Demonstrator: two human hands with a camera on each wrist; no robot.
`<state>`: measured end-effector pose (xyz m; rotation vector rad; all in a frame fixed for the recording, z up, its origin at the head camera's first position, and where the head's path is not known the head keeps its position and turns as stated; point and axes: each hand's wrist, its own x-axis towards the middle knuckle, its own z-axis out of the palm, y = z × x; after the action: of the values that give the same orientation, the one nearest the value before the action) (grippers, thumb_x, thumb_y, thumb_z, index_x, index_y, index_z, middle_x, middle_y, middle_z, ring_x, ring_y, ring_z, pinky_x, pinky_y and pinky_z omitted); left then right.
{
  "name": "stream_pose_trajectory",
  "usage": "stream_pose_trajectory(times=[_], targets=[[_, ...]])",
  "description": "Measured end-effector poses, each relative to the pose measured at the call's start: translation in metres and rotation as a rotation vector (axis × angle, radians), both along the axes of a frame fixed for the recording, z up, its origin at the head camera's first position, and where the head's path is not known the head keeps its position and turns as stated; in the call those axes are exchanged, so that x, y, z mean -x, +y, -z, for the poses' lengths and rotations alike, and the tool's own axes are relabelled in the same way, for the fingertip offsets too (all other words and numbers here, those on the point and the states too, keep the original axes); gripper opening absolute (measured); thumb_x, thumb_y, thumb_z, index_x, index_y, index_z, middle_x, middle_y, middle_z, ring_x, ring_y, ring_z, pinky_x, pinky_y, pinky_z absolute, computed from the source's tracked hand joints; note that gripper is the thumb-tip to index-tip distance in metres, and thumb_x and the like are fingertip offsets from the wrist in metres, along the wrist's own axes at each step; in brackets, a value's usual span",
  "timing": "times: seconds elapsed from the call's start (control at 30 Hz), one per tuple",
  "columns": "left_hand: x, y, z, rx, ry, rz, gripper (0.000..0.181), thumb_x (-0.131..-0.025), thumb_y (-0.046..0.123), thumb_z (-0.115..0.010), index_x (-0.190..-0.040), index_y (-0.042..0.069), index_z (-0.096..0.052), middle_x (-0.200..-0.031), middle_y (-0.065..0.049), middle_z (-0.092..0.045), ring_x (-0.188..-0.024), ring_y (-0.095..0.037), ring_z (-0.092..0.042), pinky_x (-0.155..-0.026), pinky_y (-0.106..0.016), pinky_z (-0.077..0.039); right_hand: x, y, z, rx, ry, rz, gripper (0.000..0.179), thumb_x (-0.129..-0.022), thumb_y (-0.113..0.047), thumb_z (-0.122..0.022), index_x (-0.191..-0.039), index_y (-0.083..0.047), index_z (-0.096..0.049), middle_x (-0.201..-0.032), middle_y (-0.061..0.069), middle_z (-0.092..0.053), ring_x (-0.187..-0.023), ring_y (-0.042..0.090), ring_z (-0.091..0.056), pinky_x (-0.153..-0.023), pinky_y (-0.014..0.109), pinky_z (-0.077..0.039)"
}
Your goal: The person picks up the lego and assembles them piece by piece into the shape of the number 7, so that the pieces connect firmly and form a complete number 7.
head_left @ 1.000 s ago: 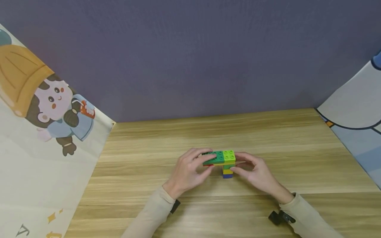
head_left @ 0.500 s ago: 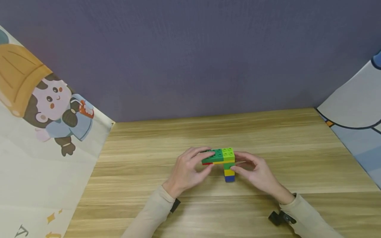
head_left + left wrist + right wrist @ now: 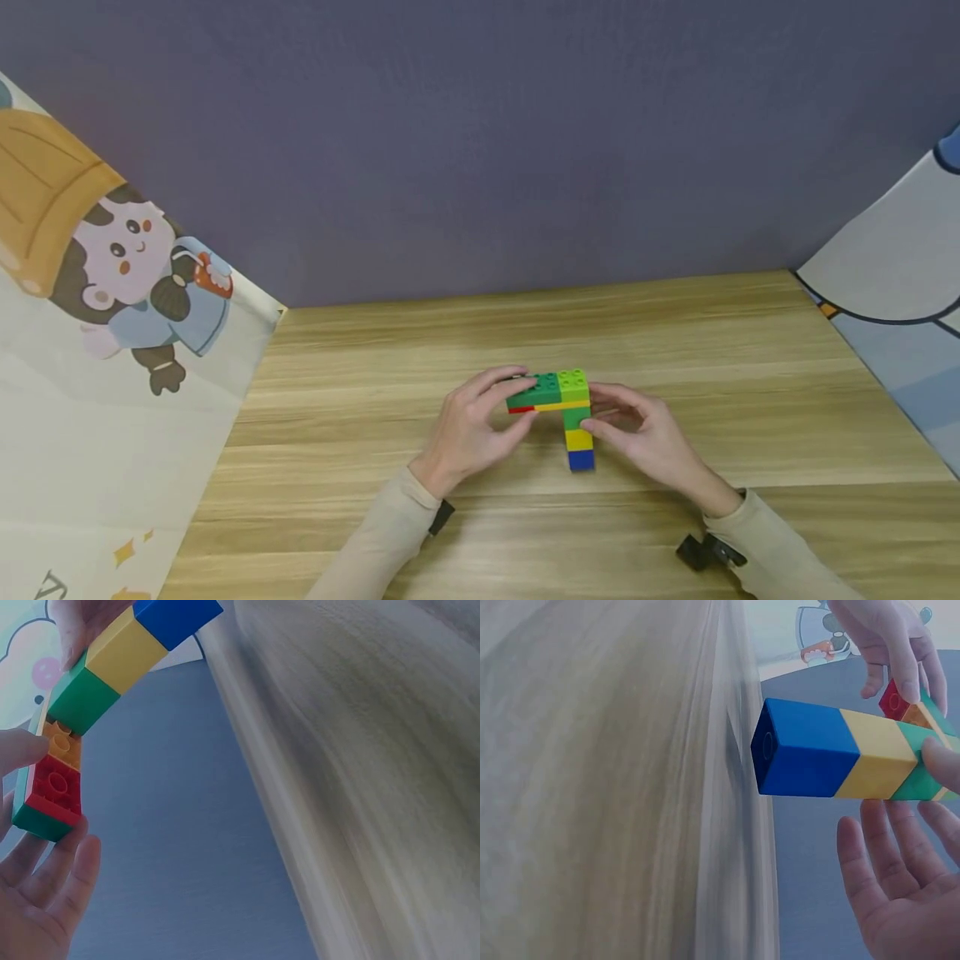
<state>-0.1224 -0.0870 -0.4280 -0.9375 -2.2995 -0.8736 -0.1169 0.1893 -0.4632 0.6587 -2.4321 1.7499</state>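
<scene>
Between both hands a joined toy-brick structure [image 3: 576, 417] is held up off the table. Its top row has a dark green brick [image 3: 546, 390] and a lime green brick [image 3: 573, 384], with a thin red and yellow layer beneath. From the right end hangs a column of a green, a yellow and a blue brick [image 3: 806, 750], its hollow underside showing in the right wrist view. My left hand [image 3: 472, 425] grips the dark green end, thumb below and fingers above. My right hand [image 3: 645, 429] pinches the column near the green brick, thumb in front, other fingers behind.
A wood-grain table [image 3: 375, 350] lies under the hands. Behind it rises a dark blue-grey panel [image 3: 480, 150]. Cartoon-printed panels stand on the left [image 3: 127, 250] and right [image 3: 892, 250]. A black wrist device [image 3: 708, 550] sits at the right sleeve.
The brick structure has tilted, its lower end swinging toward me so that more of the blue brick and the column front shows. Both hands keep their hold with little movement.
</scene>
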Motion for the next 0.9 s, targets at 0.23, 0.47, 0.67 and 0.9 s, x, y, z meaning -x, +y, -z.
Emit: stream_pose_trajectory(times=[0.23,0.47,0.67,0.9], targets=[[0.0003,-0.0003,0.001,0.009,-0.066,-0.007,0.041,-0.086,0.019,-0.088,-0.124,0.011,-0.077,-0.129,-0.007,-0.075,-0.114,-0.02,-0.076,-0.093,-0.028,-0.063,-0.0007,0.0005,0.002,-0.03,-0.027,0.007,0.047,-0.091,-0.002,-0.082,-0.136,-0.001,-0.068,-0.119,0.015,-0.077,-0.1,0.003,-0.072,-0.086,0.025,-0.063],[0.0016,-0.0014,0.0024,0.024,-0.136,-0.025,0.04,-0.088,0.021,-0.088,-0.125,0.013,-0.077,-0.13,-0.004,-0.075,-0.116,-0.019,-0.075,-0.094,-0.029,-0.063,-0.0007,-0.0004,0.0038,-0.046,-0.054,0.013,0.047,-0.093,-0.004,-0.081,-0.138,0.0,-0.067,-0.12,0.015,-0.077,-0.099,0.003,-0.072,-0.085,0.025,-0.063],[0.0041,-0.002,0.0037,0.029,-0.166,-0.042,0.04,-0.091,0.023,-0.086,-0.128,0.013,-0.077,-0.132,-0.003,-0.076,-0.118,-0.019,-0.075,-0.098,-0.032,-0.062,-0.0004,-0.0011,0.0038,-0.028,-0.06,0.019,0.048,-0.094,-0.004,-0.08,-0.14,-0.001,-0.065,-0.117,0.015,-0.078,-0.098,0.005,-0.073,-0.084,0.025,-0.063],[0.0064,-0.0026,0.0055,0.029,-0.231,-0.067,0.04,-0.094,0.026,-0.083,-0.131,0.014,-0.076,-0.134,-0.002,-0.076,-0.12,-0.018,-0.075,-0.099,-0.034,-0.062,-0.0004,-0.0036,0.0045,-0.019,-0.084,0.026,0.048,-0.095,-0.005,-0.079,-0.14,-0.003,-0.065,-0.118,0.016,-0.077,-0.096,0.005,-0.073,-0.083,0.024,-0.063]])
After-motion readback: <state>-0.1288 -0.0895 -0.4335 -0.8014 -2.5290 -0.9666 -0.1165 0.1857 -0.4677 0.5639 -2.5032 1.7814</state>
